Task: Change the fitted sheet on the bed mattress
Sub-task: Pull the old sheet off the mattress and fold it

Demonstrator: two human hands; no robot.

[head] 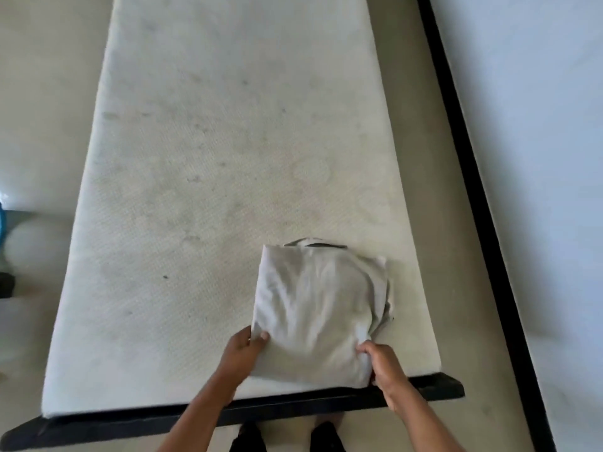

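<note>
A bare, stained mattress (212, 158) fills the view, lying on a black frame (293, 410). A folded pale sheet (319, 308) rests on the mattress by its near right corner, close to the near edge. The left hand (243, 352) pinches the sheet's near left corner, thumb on top. The right hand (386, 368) curls its fingers (365, 348) round the near right corner. Unfolding would likely go best by lifting only the top layer, finding an elastic corner, then spreading toward the far edge.

Leaving mattress (212, 158) open far and left; crowding near right corner with folded sheet (319, 305); bordering foot edge with black frame (293, 405).
</note>
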